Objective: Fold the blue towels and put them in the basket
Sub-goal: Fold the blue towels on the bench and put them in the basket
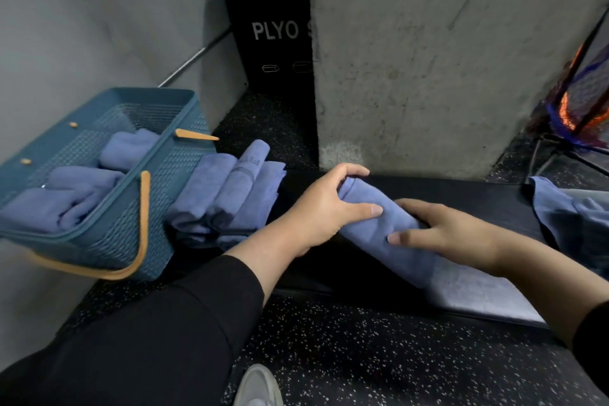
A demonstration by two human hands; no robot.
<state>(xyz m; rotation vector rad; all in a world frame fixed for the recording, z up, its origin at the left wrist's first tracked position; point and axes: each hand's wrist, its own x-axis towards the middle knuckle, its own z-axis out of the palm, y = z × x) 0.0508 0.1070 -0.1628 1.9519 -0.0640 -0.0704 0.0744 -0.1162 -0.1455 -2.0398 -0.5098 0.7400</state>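
Note:
A blue towel (392,241) lies partly rolled on a black bench (461,194), its flat tail stretching toward me on the right. My left hand (326,204) grips the far end of the roll, fingers curled over it. My right hand (445,231) lies on the roll with fingers fairly straight, pressing it. A teal basket (155,224) with orange handles stands tilted at the left and holds several folded blue towels (66,198). A stack of folded blue towels (230,194) leans between the basket and the bench.
A concrete pillar (445,59) rises behind the bench. A black plyo box (273,33) stands in the corner. More blue cloth (573,211) lies at the bench's right end. Speckled black floor (379,356) and my grey shoe (260,387) are below.

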